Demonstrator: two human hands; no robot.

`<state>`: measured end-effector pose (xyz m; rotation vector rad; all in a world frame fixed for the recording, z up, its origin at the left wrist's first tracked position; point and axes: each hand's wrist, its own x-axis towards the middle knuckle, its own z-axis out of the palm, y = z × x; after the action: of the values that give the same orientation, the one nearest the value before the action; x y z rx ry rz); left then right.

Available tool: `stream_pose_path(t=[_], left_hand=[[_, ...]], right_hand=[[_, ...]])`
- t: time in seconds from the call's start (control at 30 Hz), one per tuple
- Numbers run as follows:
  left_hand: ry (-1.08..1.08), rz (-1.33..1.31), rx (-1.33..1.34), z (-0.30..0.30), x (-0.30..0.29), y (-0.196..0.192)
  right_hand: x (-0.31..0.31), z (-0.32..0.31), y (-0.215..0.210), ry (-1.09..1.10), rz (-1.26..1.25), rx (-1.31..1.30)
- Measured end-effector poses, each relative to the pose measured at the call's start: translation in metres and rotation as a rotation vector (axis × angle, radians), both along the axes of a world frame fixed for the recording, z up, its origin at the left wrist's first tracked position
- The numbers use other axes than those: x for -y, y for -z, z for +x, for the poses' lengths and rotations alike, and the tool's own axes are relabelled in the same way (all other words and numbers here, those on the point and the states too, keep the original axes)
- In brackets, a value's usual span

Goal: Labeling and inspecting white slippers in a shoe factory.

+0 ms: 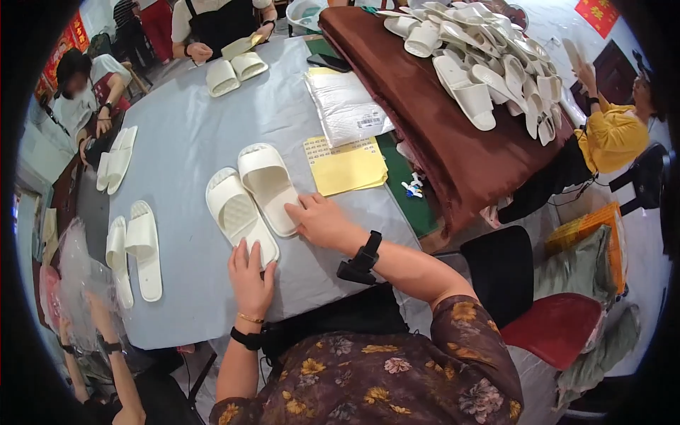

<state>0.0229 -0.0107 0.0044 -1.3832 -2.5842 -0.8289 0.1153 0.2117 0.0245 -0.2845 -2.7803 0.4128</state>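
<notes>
In the head view, a pair of white slippers is seen lying side by side on the grey tabletop (191,142), toes pointing away from the person. The left slipper (237,214) is touched at its heel end by the left hand (251,273), which is laid flat with the fingers spread, nothing being pinched. The right slipper (268,185) is touched at its heel edge by the right hand (322,221), whose fingers are stretched out and rest open on the sole and the tabletop. The two slippers are just beside each other, almost touching along their inner edges.

A black band is worn on each wrist, and a thin bracelet is seen on the left one. Just beside the right slipper, a stack of yellow sheets (345,166) is laid, and beyond it a pile of clear bags (345,105). Further slipper pairs are placed at the tabletop's left edge (134,255) and far end (236,72). To the right, a heap of slippers (482,57) is carried on a brown cloth (439,142). Other people are seated around the tabletop, well apart from the hands.
</notes>
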Motion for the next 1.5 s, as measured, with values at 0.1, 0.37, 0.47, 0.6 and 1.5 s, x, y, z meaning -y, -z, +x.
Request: stream_pose_path(t=[0.1, 0.37, 0.47, 0.6, 1.5], left_hand=[[0.021, -0.009, -0.044, -0.005, -0.002, -0.004], [0.073, -0.091, -0.053, -0.013, -0.002, -0.017], [0.096, -0.1, -0.06, -0.014, -0.003, -0.02], [0.149, -0.078, -0.094, -0.019, -0.01, -0.024], [0.279, 0.267, 0.292, -0.062, -0.04, -0.003]], right_hand=[[0.001, -0.001, 0.003, 0.008, 0.006, 0.021], [0.001, 0.0, 0.009, 0.021, 0.024, 0.004], [-0.001, 0.001, 0.007, 0.003, -0.017, -0.046], [-0.03, -0.007, -0.002, -0.057, -0.215, 0.128], [-0.117, -0.059, 0.034, 0.456, -0.386, 0.016]])
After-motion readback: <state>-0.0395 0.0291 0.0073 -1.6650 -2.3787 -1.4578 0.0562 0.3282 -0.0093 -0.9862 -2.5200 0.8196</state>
